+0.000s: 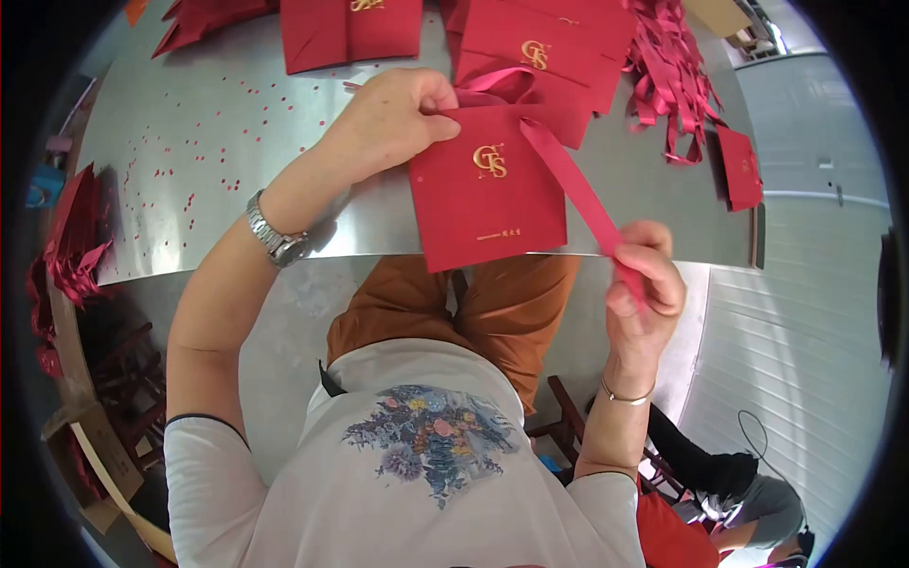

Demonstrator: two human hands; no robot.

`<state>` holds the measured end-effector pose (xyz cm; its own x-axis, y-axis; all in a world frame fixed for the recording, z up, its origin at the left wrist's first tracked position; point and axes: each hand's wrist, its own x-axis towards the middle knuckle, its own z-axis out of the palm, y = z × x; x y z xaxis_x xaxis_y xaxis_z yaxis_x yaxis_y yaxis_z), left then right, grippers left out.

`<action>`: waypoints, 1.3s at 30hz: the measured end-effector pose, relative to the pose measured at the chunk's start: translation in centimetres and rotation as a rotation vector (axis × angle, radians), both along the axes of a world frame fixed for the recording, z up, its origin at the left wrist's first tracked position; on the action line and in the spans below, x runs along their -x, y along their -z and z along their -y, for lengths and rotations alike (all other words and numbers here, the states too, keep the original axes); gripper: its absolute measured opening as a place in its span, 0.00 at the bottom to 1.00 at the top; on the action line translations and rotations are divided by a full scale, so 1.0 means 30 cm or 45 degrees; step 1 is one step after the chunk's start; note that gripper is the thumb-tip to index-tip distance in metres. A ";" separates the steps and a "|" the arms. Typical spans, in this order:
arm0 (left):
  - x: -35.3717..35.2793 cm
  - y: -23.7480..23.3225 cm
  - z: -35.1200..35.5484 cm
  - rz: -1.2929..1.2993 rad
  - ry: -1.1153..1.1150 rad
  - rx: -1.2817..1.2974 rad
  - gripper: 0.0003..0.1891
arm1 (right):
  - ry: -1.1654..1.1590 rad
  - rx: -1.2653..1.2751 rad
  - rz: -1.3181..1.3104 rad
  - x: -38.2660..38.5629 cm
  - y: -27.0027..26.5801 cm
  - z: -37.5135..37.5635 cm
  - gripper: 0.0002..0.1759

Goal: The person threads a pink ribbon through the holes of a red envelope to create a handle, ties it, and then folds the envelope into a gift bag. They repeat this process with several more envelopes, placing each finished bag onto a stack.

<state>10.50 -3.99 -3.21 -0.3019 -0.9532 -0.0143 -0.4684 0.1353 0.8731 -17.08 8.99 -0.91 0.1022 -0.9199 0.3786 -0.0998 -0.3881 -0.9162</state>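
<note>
A red paper bag (pixel 488 204) with gold lettering lies at the front edge of the metal table, its lower end reaching past the edge. My left hand (pixel 402 118) pinches the bag's upper left corner between thumb and fingers. A red ribbon (pixel 578 194) comes out near the top of the bag and runs down to the right. Its free end is gripped in my right hand (pixel 646 275), held beyond the table edge. Another stretch of ribbon loops above the bag's top.
More red bags (pixel 559 57) overlap behind this one, and another (pixel 350 33) lies at the back. A ribbon pile (pixel 668 80) and a small red bag (pixel 739 168) are at the right. Red dots litter the metal table (pixel 379 218). A co-worker's arm (pixel 743 535) shows lower right.
</note>
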 end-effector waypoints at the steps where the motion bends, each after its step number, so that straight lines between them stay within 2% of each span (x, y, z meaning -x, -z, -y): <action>1: -0.001 -0.002 -0.003 0.008 0.006 0.026 0.09 | 0.048 0.055 0.009 0.002 0.003 0.000 0.18; 3: -0.004 -0.003 -0.001 0.004 0.004 0.038 0.10 | 0.108 0.231 0.142 -0.025 0.010 0.024 0.19; 6: -0.012 0.006 0.005 -0.053 0.025 -0.043 0.11 | 0.018 0.283 0.463 -0.076 -0.005 0.047 0.17; 7: -0.013 0.012 0.009 -0.056 0.025 -0.049 0.11 | 0.011 0.280 0.467 -0.084 -0.004 0.055 0.17; 9: -0.014 0.010 0.009 -0.047 0.029 -0.049 0.11 | -0.182 0.219 0.535 -0.110 -0.015 0.084 0.17; 10: -0.014 0.007 0.010 -0.039 0.040 -0.047 0.12 | -0.137 0.119 0.594 -0.155 -0.023 0.089 0.14; 12: -0.011 -0.016 0.004 -0.020 0.044 -0.089 0.12 | -0.050 -0.217 0.325 -0.206 -0.027 0.100 0.12; 15: -0.013 -0.049 -0.015 0.033 0.106 -0.100 0.12 | 0.039 -0.552 0.180 -0.302 0.040 0.163 0.09; 17: -0.016 -0.038 -0.015 0.061 0.158 -0.078 0.11 | 0.107 -0.512 -0.208 -0.334 0.070 0.188 0.08; 18: -0.018 -0.024 -0.009 0.057 0.189 -0.011 0.12 | 0.124 -0.406 -0.247 -0.340 0.086 0.190 0.08; 20: -0.029 -0.007 0.002 0.048 0.208 0.044 0.12 | 0.152 -0.443 -0.241 -0.343 0.085 0.180 0.07; 22: -0.039 -0.049 0.016 0.189 0.303 -0.129 0.16 | 0.184 -0.474 -0.234 -0.351 0.089 0.177 0.07; 25: -0.041 -0.091 0.024 0.274 0.415 -0.229 0.16 | 0.240 -0.473 -0.244 -0.367 0.104 0.175 0.06; 28: -0.043 -0.097 0.027 0.283 0.422 -0.264 0.15 | 0.266 -0.426 -0.342 -0.378 0.107 0.182 0.05; 29: -0.044 -0.087 0.025 0.280 0.419 -0.272 0.15 | 0.262 -0.358 -0.464 -0.374 0.112 0.185 0.06; 31: -0.048 -0.061 0.019 0.231 0.432 -0.141 0.08 | 0.253 -0.289 -0.587 -0.375 0.118 0.189 0.07; 33: -0.052 -0.048 0.015 0.203 0.432 -0.121 0.08 | 0.248 -0.136 -0.666 -0.379 0.116 0.191 0.07; 39: -0.066 -0.025 0.005 0.106 0.423 -0.078 0.08 | 0.312 -0.159 -0.719 -0.394 0.125 0.197 0.07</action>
